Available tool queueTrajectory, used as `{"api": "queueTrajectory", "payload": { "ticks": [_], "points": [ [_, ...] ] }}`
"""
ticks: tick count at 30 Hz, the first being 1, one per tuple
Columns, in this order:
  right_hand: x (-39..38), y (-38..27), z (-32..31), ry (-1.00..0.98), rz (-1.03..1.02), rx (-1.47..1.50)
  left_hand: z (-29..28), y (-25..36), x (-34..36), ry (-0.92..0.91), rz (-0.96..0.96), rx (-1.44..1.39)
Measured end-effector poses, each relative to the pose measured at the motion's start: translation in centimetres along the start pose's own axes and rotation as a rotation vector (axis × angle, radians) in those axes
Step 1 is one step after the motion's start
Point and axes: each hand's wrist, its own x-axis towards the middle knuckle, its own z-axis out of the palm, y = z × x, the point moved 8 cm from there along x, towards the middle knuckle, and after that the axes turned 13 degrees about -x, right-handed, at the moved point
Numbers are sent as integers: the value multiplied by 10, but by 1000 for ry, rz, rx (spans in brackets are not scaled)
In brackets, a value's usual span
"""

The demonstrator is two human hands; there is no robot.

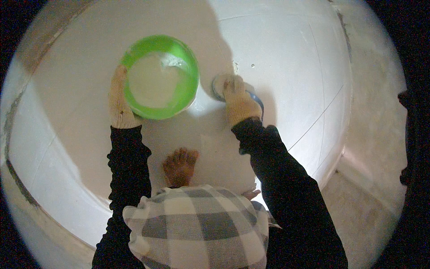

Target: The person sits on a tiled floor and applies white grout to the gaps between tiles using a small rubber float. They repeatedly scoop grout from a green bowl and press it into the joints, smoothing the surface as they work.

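Observation:
A round, bright green basin (192, 67) rests on the pale floor, left of the middle, with a whitish, cloudy content inside. My left hand (120, 98), in a cream knitted glove, holds the basin at its left side; part of the fingers is hidden against the wall. To the right of the basin, my gloved right hand (237, 98) is closed on a round, pale thing (218, 86) low over the floor. A blue curved edge (256, 99) shows beside that wrist. The exact kind of the held thing cannot be made out.
My bare foot (180, 165) is on the floor below the basin, near checked grey-and-white cloth (197, 219) over my lap. Thin joint lines cross the smooth pale floor (295, 58). Rough, dull surfaces (371, 89) border it at the right and along the left edge.

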Motion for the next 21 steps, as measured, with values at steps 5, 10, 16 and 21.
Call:
{"api": "queueTrajectory", "payload": {
  "ticks": [5,10,16,21],
  "points": [
    [-41,23,-26,-26,-366,-12,-6,45,-9,9,216,269],
    [-61,10,-58,60,-664,58,-5,54,-5,10,146,194],
    [-98,-60,-15,-30,-755,-104,-1,42,0,-34,60,46],
    [-135,-31,11,-311,-713,144,0,-6,-11,252,-552,-1250]
  ]
}}
